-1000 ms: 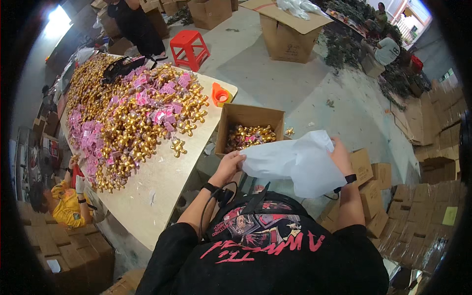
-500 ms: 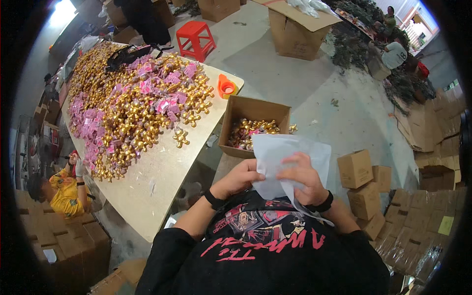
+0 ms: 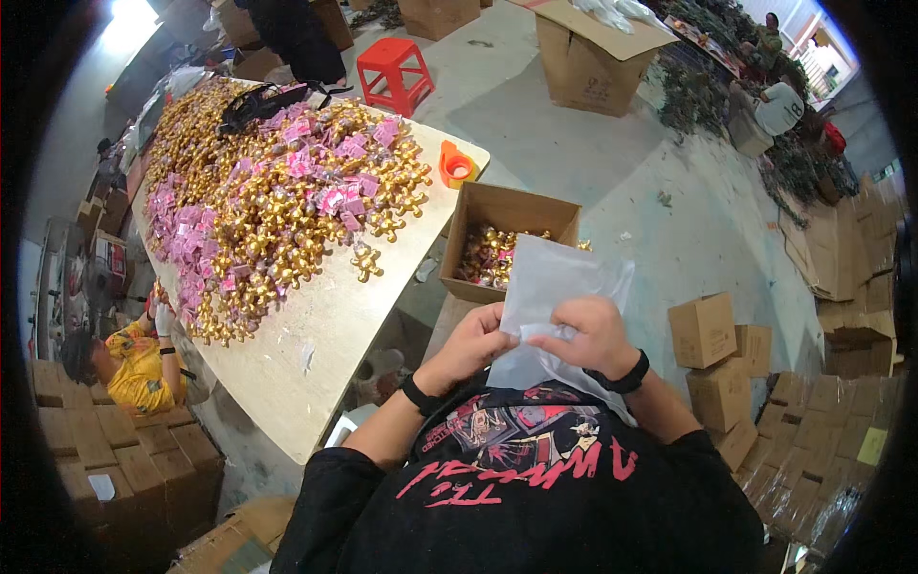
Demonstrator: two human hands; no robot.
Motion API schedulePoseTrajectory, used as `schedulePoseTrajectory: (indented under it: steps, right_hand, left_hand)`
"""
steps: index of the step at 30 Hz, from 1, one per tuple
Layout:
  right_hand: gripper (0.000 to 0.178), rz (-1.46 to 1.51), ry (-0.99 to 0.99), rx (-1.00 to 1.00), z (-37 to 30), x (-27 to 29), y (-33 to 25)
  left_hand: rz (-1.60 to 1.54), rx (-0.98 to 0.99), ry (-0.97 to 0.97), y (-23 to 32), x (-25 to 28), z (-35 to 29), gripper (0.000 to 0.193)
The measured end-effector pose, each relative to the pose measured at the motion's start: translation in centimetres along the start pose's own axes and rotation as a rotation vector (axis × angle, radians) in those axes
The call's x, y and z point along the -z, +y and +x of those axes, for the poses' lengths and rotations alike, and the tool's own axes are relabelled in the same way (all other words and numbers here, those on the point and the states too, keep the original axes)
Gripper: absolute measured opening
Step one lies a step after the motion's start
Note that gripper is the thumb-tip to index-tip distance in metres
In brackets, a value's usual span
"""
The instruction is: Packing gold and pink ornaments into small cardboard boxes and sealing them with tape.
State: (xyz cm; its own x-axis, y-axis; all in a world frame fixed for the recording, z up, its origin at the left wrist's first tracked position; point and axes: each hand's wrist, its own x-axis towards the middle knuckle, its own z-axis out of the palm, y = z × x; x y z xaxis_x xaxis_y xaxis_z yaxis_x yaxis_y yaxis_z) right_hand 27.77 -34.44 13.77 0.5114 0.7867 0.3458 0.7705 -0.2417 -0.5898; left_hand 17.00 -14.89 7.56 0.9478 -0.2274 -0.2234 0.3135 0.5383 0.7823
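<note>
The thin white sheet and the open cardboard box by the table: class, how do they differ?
The sheet is white and limp; the cardboard box is brown and stiff-walled. The left hand and right hand hold the sheet, but not the cardboard box. Gold pieces lie inside the cardboard box; none show on the sheet. Both appear near the middle of the view.

Classed as a packing workshop. Identified by a long worktable (image 3: 287,383) heaped with gold figures (image 3: 258,220) and pink packets (image 3: 196,239), an open carton (image 3: 526,210) part-filled with similar gold pieces (image 3: 492,249), and stacked brown cardboard (image 3: 822,440) under shiny film. Built on a grey floor (image 3: 535,134). Furnished with a red plastic stool (image 3: 388,57). Staffed by a person in yellow (image 3: 143,378) beside the worktable and co-workers (image 3: 779,107) near green foliage (image 3: 688,96).
</note>
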Motion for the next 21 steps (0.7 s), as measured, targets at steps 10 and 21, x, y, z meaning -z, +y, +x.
schedulePoseTrajectory:
  steps: [10,21]
  right_hand:
    - [0.036,-0.176,0.194,0.024,3.9,-3.0,-1.9]
    - [0.036,-0.263,0.376,-0.093,4.7,-2.8,1.9]
  left_hand:
    - [-0.296,-0.211,0.084,3.7,-1.6,-1.2,0.037]
    - [-0.011,-0.177,0.331,4.4,5.3,-2.5,0.019]
